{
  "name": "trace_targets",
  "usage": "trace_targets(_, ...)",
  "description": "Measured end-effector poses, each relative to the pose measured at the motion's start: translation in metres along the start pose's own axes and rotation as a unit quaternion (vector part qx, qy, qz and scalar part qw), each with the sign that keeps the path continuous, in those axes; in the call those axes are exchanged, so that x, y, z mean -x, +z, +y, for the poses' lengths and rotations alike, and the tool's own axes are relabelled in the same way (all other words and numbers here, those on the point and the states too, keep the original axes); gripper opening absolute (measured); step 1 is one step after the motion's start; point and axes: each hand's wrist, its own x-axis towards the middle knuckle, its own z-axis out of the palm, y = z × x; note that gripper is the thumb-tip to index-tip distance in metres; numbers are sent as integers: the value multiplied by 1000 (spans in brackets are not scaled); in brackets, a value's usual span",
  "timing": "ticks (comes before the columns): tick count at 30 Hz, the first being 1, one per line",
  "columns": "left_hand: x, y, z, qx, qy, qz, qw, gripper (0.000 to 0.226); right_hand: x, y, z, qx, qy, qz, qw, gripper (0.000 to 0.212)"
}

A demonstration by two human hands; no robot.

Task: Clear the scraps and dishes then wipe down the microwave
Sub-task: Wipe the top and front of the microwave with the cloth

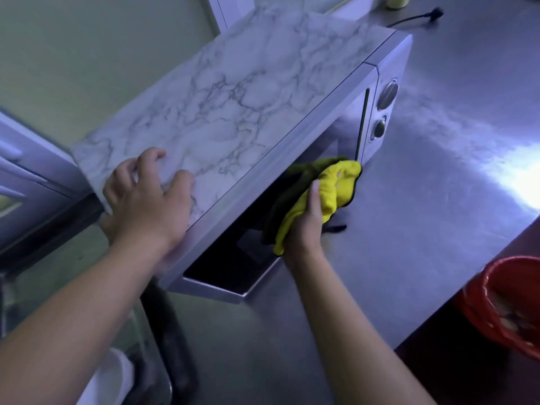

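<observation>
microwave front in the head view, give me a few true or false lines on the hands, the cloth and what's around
1. The right hand grips a bunched yellow cloth against the dark glass door of the silver microwave. True.
2. The left hand holds a spray bottle. False: it rests on the microwave's marble-patterned top.
3. The door hangs wide open. False: it is closed.
4. A red plastic bucket sits at the lower right, past the edge of the steel counter. True.

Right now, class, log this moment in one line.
phase: wipe microwave door | left hand: rests on top | right hand: holds yellow cloth at door
</observation>
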Motion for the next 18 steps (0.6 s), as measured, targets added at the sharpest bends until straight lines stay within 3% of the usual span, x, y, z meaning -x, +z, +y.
trace_targets(2,-2,-1,0,1,5,4,1000,44,54,12,6,37,82,-42,995,114)
trace_targets(5,-5,-1,0,5,14,10,1000,44,118,30,25,15,-14,-37,999,82)
trace_targets(7,-6,-2,0,5,14,12,1000,44,147,43,44,5,-8,-65,998,78)
trace_targets(10,-9,-2,-2,9,18,14,1000,44,193,52,70,52,65,-135,987,93)
trace_targets(15,-12,-3,-4,11,15,15,1000,45,219,26,115,118,248,-279,920,114)
trace_targets(18,-9,-5,-2,11,15,11,1000,45,201,-34,41,-16,299,-347,889,82)
